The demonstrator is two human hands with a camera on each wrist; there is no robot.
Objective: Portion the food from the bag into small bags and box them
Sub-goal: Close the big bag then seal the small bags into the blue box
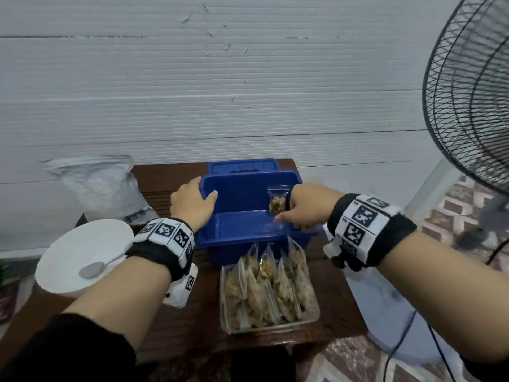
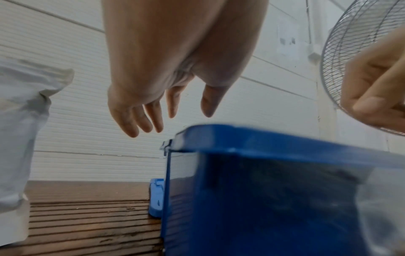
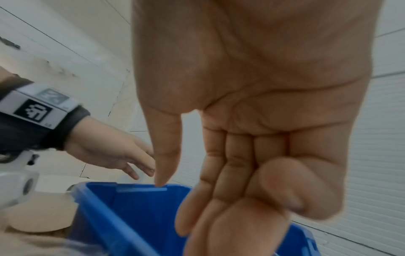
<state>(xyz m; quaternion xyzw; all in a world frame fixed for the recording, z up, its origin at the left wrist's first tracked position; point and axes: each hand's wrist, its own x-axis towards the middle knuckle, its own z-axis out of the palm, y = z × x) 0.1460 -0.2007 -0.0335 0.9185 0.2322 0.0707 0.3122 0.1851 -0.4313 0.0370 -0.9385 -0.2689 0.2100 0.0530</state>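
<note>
The open blue box (image 1: 248, 238) stands mid-table, also in the left wrist view (image 2: 263, 173) and the right wrist view (image 3: 122, 207). A small clear bag of brown food (image 1: 278, 201) stands inside it against the right wall. My right hand (image 1: 292, 213) hovers beside that bag; in its wrist view (image 3: 179, 204) thumb and fingers hang apart and hold nothing. My left hand (image 1: 203, 191) is at the box's left rim with relaxed, straight fingers (image 2: 153, 117), just above the edge. A clear tray (image 1: 311, 318) in front of the box holds several filled small bags (image 1: 264, 282).
The big white food bag (image 1: 104, 188) stands at the back left of the wooden table (image 1: 176, 321). A white bowl with a spoon (image 1: 80, 255) sits front left. The blue lid (image 1: 242, 165) lies behind the box. A standing fan (image 1: 468, 106) is close on the right.
</note>
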